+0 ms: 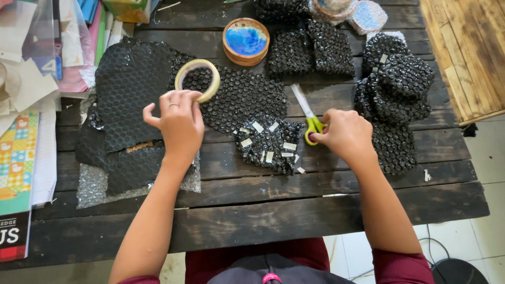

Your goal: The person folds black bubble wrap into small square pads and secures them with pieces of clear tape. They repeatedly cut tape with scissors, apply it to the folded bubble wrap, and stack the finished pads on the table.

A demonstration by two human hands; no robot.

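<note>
Bare planks (273,210) before taped bundle (268,143)

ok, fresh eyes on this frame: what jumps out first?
Black bubble wrap sprawls over the dark wooden table, with wrapped bundles piled at the right. At centre lies a taped-up parcel. The left hand holds a tape roll, the right hand grips yellow-green scissors.

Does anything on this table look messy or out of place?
Mostly tidy. Small tape scraps lie loose beside the taped bubble-wrap bundle, and one white scrap sits near the table edge. The paper stack at left is splayed unevenly.
</note>
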